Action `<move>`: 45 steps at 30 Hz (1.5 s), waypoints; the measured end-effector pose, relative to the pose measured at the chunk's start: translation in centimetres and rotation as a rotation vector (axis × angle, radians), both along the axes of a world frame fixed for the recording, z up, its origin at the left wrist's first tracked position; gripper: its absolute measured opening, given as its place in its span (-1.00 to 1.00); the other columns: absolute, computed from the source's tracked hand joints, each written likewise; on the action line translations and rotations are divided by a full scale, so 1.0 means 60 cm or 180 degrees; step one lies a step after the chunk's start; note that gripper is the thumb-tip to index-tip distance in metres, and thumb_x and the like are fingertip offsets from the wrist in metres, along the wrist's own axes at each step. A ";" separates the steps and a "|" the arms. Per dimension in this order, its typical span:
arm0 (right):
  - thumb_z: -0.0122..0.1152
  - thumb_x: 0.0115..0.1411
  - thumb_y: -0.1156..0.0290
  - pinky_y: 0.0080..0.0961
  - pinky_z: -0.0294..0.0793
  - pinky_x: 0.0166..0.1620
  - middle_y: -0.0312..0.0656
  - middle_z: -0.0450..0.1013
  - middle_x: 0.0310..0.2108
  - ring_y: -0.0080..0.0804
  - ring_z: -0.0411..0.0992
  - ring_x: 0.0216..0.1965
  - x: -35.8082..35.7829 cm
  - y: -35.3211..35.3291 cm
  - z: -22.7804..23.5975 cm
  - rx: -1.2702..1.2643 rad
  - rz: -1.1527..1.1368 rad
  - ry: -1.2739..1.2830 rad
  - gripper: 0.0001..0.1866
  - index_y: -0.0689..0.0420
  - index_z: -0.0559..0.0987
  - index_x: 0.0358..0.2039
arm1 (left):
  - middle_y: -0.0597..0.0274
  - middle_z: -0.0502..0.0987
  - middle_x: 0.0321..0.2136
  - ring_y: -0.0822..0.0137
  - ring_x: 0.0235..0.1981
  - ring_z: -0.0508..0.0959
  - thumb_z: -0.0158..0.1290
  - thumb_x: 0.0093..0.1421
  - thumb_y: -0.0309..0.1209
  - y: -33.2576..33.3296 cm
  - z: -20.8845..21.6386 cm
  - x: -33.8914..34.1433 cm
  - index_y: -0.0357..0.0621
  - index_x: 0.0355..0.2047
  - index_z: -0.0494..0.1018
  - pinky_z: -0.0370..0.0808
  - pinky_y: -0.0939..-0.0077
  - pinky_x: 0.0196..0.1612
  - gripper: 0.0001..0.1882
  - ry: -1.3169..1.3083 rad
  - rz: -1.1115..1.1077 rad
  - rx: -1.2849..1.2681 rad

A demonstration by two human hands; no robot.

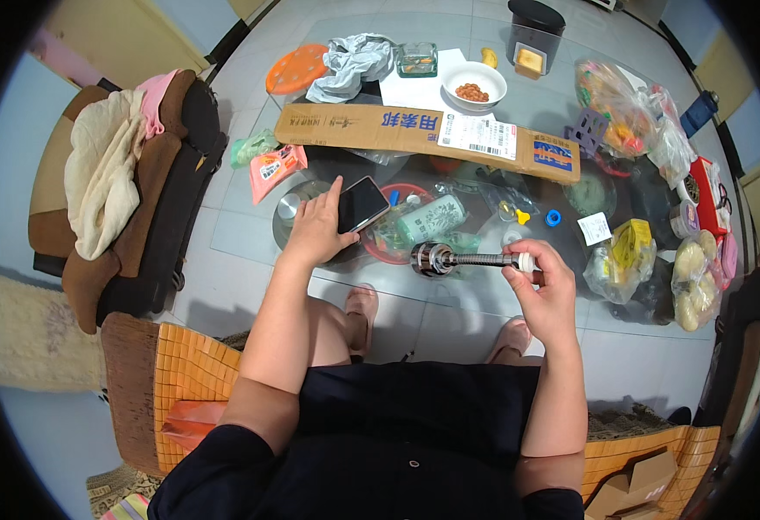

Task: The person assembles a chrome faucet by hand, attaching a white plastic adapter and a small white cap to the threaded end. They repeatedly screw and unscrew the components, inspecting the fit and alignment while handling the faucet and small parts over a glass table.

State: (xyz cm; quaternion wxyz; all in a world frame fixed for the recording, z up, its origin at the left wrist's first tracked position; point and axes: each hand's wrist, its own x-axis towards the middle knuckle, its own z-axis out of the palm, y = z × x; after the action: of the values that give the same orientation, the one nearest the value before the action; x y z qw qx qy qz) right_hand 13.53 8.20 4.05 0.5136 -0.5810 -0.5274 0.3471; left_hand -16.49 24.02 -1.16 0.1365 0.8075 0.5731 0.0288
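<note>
My left hand [315, 224] grips a dark smartphone [362, 205] by its left side, screen up, over the near left part of the glass table. Between the fingers of my right hand [543, 282] is the white end of a chrome fitting with a ribbed shaft [475, 259]. Its round shiny head points left, toward the middle of my body; its exact kind I cannot make out. Just beyond the head, a pale green patterned packet [430, 218] lies in a red round basin [378, 251]. A yellow plastic piece [521, 217] and a blue ring [553, 217] are on the table farther right.
A long flattened cardboard strip [354, 128] spans the table. Behind it stand a white bowl of nuts [494, 76], a glass ashtray [417, 60] and a dark bin [536, 22]. Bagged goods [620, 260] crowd the right side; a pink packet [273, 172] sits left.
</note>
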 end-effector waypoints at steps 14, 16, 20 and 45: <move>0.16 0.03 0.70 -0.64 0.49 -0.25 -0.20 0.41 -0.27 -0.49 0.44 -0.29 0.022 -0.006 0.000 0.0092 -0.0098 0.0006 -0.74 0.22 0.47 -0.23 | -0.10 0.33 0.04 -0.05 0.06 0.34 0.29 -0.20 -0.26 0.024 -0.030 -0.089 -0.25 0.28 -0.16 0.26 0.27 0.12 0.12 -0.0091 0.0823 0.0153; 0.16 0.03 0.70 -0.64 0.49 -0.25 -0.20 0.41 -0.27 -0.51 0.44 -0.29 0.025 -0.007 -0.001 0.0038 -0.0140 0.0063 -0.74 0.22 0.47 -0.23 | -0.08 0.32 0.06 -0.04 0.08 0.33 0.28 -0.20 -0.22 0.026 -0.024 -0.107 -0.17 0.29 -0.17 0.19 0.19 0.15 0.13 -0.0125 0.1147 0.0010; 0.16 0.03 0.70 -0.65 0.49 -0.26 -0.20 0.40 -0.25 -0.53 0.44 -0.29 0.024 -0.010 0.004 0.0019 -0.0180 0.0131 -0.74 0.22 0.48 -0.23 | -0.06 0.29 0.12 -0.01 0.15 0.27 0.28 -0.20 -0.14 0.035 -0.031 -0.179 -0.05 0.30 -0.22 0.07 0.00 0.19 0.16 -0.0017 0.1606 -0.0170; 0.17 0.04 0.68 -0.73 0.43 -0.33 -0.26 0.41 -0.24 -0.62 0.41 -0.30 0.027 -0.006 -0.007 -0.0006 -0.0389 0.0186 -0.77 0.23 0.49 -0.25 | -0.01 0.22 0.13 0.09 0.20 0.18 0.22 -0.07 -0.16 0.037 0.000 -0.216 -0.18 0.29 -0.19 -0.13 -0.14 0.24 0.05 0.0741 0.1536 0.1272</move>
State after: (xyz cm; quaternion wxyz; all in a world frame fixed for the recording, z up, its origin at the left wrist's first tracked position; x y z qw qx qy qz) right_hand 15.18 7.84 3.60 0.5485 -0.6022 -0.4754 0.3324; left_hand -29.46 26.23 -1.16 -0.1018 0.6572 0.7426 0.0796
